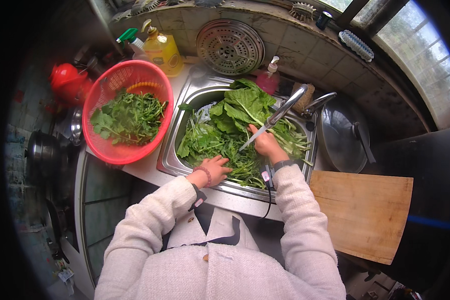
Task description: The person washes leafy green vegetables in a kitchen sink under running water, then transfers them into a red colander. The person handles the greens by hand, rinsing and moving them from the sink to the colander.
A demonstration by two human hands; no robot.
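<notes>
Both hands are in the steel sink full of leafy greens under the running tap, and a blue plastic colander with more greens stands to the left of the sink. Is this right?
Not quite: the head view shows the round plastic colander is red, not blue. The rest holds: the left hand and right hand are in the steel sink among the leafy greens, water runs from the metal tap, and the colander of greens stands left of the sink.

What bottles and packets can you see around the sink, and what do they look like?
Yellow bottle: behind the red basket, squarish, pump top, yellow label.
Spray bottle: left of the yellow one, green trigger head, mostly hidden.
Pink pump bottle: behind the sink, round, white pump.
No screens or signs show. Both hands, left hand and right hand, are in the leafy greens.
</notes>
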